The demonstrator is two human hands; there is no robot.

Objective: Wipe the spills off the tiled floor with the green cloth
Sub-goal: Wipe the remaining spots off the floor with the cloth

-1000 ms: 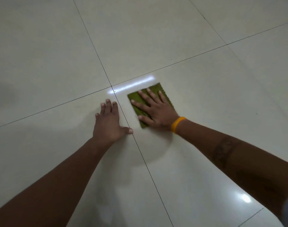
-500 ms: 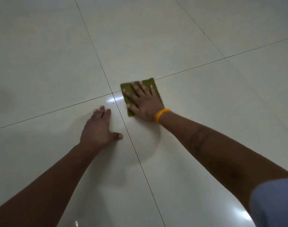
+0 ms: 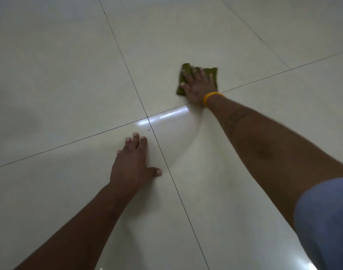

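Observation:
The green cloth (image 3: 213, 73) lies flat on the pale glossy tiled floor (image 3: 69, 65), on the far tile just beyond a grout line. My right hand (image 3: 199, 84), with a yellow band at the wrist, presses down on the cloth with fingers spread. My left hand (image 3: 132, 162) rests palm down on the near left tile, fingers apart, holding nothing. It sits beside the crossing of two grout lines. I cannot make out a clear spill; a bright light reflection (image 3: 166, 115) lies between the hands.
Large cream tiles with dark grout lines stretch in every direction. A tiny dark speck (image 3: 149, 130) sits near the grout crossing. My blue sleeve (image 3: 326, 221) fills the lower right corner.
My right hand has slid the cloth away and to the right, across the grout line onto the far tile. The left hand stays planted on the floor.

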